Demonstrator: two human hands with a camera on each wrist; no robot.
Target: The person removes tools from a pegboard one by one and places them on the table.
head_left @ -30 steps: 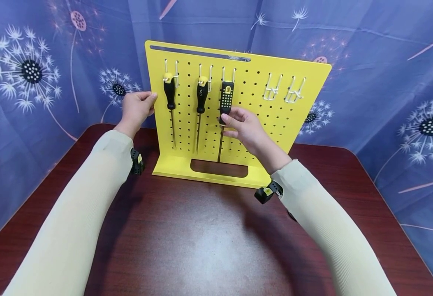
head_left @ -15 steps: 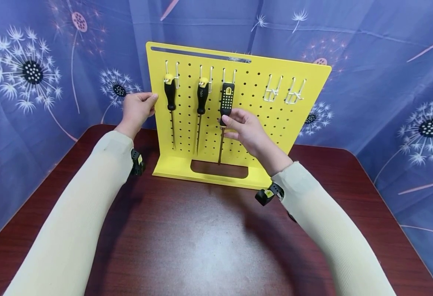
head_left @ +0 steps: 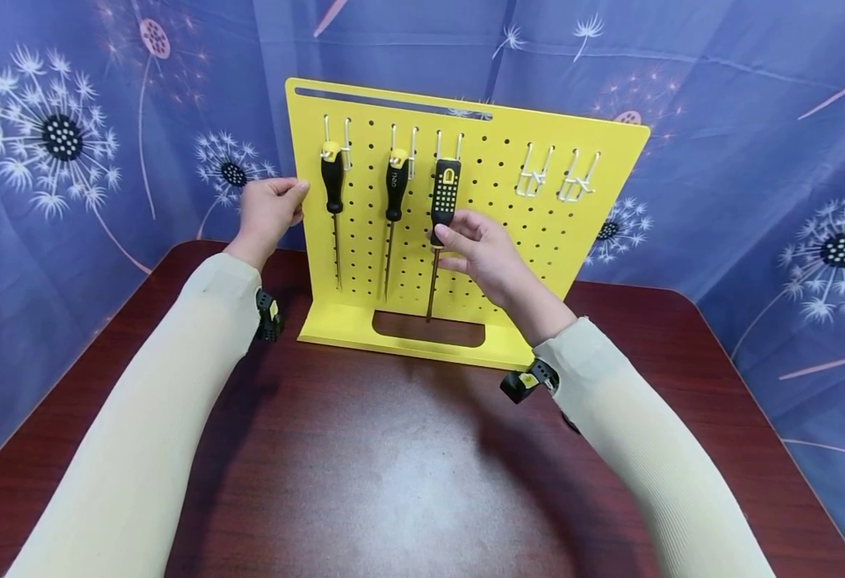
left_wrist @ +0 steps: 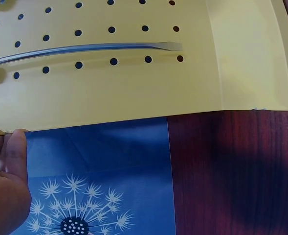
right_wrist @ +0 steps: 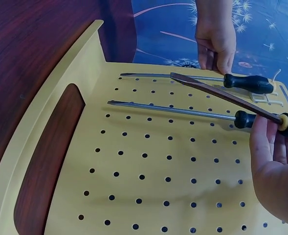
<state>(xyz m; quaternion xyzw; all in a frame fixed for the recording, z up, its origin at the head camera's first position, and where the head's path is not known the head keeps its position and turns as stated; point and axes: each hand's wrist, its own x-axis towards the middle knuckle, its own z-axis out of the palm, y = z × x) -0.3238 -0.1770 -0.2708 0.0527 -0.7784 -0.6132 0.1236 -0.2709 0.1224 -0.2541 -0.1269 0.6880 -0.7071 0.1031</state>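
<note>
A yellow pegboard stands upright on the table. My left hand pinches its left edge between thumb and fingers, as the left wrist view also shows. With my right hand I pinch the lower handle of a black screwdriver with a yellow-dotted grip. Its handle top overlaps the third hook from the left, and in the right wrist view its shaft stands out from the board. Two black-and-yellow screwdrivers, the left one and the middle one, hang from hooks beside it.
Two white wire hooks, one beside the other, bear nothing at the board's right. The board's foot has a long cutout. A dark red wooden table lies below, and a blue dandelion-print curtain hangs behind.
The tip of the dotted-grip screwdriver has moved slightly lower in the head view. Both hands keep their grips in nearly the same places, and the other screwdrivers have not moved.
</note>
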